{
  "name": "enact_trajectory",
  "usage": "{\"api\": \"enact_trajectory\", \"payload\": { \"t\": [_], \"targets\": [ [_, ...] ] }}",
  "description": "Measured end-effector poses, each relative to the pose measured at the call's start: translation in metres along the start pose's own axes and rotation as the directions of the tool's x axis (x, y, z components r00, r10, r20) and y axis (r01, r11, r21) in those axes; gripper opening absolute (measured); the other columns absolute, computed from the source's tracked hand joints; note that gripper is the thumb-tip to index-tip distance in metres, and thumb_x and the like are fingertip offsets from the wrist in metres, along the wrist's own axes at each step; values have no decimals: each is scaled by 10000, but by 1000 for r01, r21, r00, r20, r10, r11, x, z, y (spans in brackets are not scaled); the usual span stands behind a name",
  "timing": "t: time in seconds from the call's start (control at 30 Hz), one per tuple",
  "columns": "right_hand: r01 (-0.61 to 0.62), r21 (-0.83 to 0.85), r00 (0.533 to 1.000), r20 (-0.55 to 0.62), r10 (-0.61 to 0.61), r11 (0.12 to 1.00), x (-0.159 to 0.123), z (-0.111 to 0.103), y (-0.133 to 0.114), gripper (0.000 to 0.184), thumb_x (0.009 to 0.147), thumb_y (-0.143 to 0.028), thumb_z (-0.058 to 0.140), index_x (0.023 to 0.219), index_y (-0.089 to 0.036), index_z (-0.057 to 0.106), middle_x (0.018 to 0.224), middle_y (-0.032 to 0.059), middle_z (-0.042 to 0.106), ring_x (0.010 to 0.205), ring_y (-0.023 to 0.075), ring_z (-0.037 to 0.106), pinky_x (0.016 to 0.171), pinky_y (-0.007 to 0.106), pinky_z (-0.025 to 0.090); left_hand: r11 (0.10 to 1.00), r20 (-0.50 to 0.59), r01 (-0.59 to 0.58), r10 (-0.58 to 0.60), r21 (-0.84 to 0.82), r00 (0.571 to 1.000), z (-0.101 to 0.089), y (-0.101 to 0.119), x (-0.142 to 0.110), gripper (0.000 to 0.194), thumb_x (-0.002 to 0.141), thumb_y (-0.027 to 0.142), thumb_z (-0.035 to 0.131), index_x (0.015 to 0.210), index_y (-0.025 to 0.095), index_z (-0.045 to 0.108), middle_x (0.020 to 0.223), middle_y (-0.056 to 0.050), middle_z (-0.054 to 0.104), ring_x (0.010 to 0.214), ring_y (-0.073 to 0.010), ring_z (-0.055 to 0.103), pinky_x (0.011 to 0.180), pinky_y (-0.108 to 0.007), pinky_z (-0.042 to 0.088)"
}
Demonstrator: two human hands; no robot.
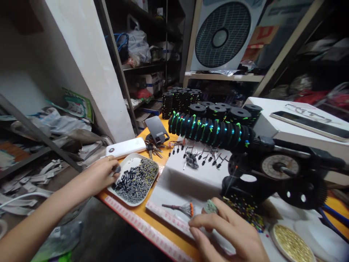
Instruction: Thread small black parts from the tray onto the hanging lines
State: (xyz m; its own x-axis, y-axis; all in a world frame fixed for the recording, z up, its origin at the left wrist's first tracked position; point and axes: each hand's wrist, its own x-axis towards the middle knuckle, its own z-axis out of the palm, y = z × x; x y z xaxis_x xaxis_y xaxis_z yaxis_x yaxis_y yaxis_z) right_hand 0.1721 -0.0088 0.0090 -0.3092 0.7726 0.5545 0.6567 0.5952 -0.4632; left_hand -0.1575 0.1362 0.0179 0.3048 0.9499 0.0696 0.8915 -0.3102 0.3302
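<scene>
Desk (pixel 148 217): yellow-topped, carrying the working goods; a printed measuring tape along the front edge, presumably for checking lengths near the hands.

Machine (pixel 280 166): black, with a dial and toothed wheel, standing at the right; its long spool row (pixel 209 131) projects leftward over a white surface, a placement that probably leaves room for the dangling threads beneath.

Black spools (pixel 237 114): upright, grouped behind the row, apparently to spare the front.

Right hand (pixel 229 227): low over the front edge; thumb and index finger set narrow, nearly meeting; whether anything is pinched cannot be told. A green piece (pixel 209 206) sits at a fingertip, cover or held item uncertain.

Left hand (pixel 100 174): at the tray's left side, fingers curled narrow beside its rim, a dark piece (pixel 117 169) at the tips; grip not discernible. Likely placed for reaching the contents.

Tray (pixel 126 163): pale, shallow, on the desk's left front; its raised rim keeps loose stock together.

Orange-banded bundle (pixel 188 209): thin strands on a dark stem, lying just left of the right hand, evidently within easy reach.

Small parts (pixel 136 182): dark tubes and grey-yellow pieces, pooled in the tray.
</scene>
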Motion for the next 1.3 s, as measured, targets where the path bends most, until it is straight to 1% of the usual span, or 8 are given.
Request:
{"api": "enact_trajectory", "payload": {
  "t": [0.13,0.23,0.37,0.5,0.67,0.8,1.0,1.3],
  "targets": [
    [9,8,1000,-1,-9,1000,1,1,1,158,864,-92,566,832,-201,676,645,21,567,580,152,576,513,256,441,961,-32,80,-91,-266,995,-10,6,-4,63,630,265,711,637,209,684,633,-11,640,623,-217,548,650,-333,411],
    [28,9,1000,4,-28,1000,2,3,0,148,855,-89,575,819,-196,670,639,21,566,589,155,577,517,259,426,813,52,152,-148,-563,988,-14,28,-18,126,653,312,795,710,204,760,593,-1,627,601,-191,531,597,-289,403],
    [11,48,1000,4,-12,999,3,3,-6,180,839,-67,550,773,-197,656,632,9,522,593,147,547,533,253,404,329,168,202,-129,-922,977,9,79,-43,364,603,552,860,688,219,737,674,7,626,660,-149,553,602,-220,450],
    [-67,142,998,-5,68,988,3,0,-12,176,827,-60,523,735,-197,584,659,-10,502,617,123,534,578,238,401,-146,319,307,-63,-940,946,51,132,-56,351,590,476,915,686,191,736,652,32,563,538,-55,428,524,-150,399],
    [-148,244,989,39,143,958,5,-1,-13,181,786,-63,493,702,-210,429,672,-34,448,650,112,494,575,220,359,-472,424,346,-68,-811,903,80,170,-61,251,608,309,944,708,162,766,686,19,621,493,-7,385,474,-106,370],
    [-141,322,990,22,141,936,6,1,-13,182,738,-67,473,696,-218,380,653,-35,457,662,125,476,588,235,345,-582,493,344,-114,-737,862,79,185,-63,258,547,211,972,709,143,783,670,-9,690,473,-5,411,463,-99,410],
    [-186,359,982,47,182,915,7,-3,-13,154,764,-91,457,691,-216,403,668,-23,499,667,134,493,614,259,369,-616,549,365,-132,-698,826,73,193,-64,309,462,181,993,695,137,794,700,-33,754,450,-4,455,514,-106,512],
    [-215,371,976,40,215,903,6,-7,-15,175,784,-87,464,669,-214,426,656,-18,497,662,133,513,590,249,390,-666,553,362,-91,-652,828,74,196,-64,266,523,156,979,695,111,782,670,-22,744,438,20,458,459,-70,447]
  ]
}}
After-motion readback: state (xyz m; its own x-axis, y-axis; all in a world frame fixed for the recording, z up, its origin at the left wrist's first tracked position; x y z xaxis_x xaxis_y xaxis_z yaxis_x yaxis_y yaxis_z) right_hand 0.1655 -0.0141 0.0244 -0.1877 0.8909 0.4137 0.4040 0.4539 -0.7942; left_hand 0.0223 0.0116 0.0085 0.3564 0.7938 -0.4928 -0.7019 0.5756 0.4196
